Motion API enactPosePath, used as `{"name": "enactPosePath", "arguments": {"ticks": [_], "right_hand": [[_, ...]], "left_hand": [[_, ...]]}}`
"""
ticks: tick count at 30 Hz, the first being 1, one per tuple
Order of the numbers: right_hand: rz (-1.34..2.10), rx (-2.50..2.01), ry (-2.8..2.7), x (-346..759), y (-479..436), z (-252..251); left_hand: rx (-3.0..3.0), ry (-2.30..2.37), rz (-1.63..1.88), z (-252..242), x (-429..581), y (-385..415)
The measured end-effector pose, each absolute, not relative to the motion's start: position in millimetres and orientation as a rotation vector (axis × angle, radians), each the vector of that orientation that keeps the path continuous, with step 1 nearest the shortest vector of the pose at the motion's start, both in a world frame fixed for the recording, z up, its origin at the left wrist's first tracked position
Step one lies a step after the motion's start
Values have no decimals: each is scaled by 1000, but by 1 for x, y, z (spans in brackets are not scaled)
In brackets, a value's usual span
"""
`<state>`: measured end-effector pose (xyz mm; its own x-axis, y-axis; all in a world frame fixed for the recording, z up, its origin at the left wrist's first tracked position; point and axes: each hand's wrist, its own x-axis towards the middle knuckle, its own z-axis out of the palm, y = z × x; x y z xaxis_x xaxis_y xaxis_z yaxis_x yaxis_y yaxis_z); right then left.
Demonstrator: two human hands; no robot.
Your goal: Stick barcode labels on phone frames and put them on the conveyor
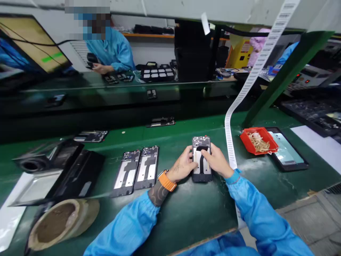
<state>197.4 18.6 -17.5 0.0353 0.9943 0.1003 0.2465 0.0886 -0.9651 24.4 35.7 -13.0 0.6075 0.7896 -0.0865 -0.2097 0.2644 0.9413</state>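
An opened phone frame [201, 144] lies on the green bench [186, 213] in front of me. My left hand [183, 167], with an orange wrist strap, grips its left side. My right hand [217, 160] rests on its right side with the fingers pressed on the frame's middle. Two more phone frames [137, 170] lie side by side to the left of my hands.
A strip of white labels [231, 142] hangs down beside my right hand. A red bin [259, 140] and a dark tray [287, 153] sit to the right. Black fixtures [58, 170] and a tape roll [61, 224] stand at left. Another person [112, 49] works across the conveyor.
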Motion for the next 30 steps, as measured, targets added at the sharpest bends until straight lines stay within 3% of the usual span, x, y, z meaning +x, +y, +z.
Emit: {"name": "enactPosePath", "arguments": {"ticks": [8, 12, 18, 25, 30], "right_hand": [[891, -1454, -1531, 193, 7, -20], [660, -1410, -1568, 188, -1, -13], [284, -1307, -1889, 184, -2, -11], [271, -1308, -1935, 188, -3, -6], [451, -1317, -1938, 194, -2, -1]], "left_hand": [[721, 884, 974, -16, 52, 27], [373, 745, 907, -4, 49, 33], [343, 630, 859, 2, 36, 36], [334, 485, 668, 5, 31, 34], [452, 406, 631, 4, 34, 30]]}}
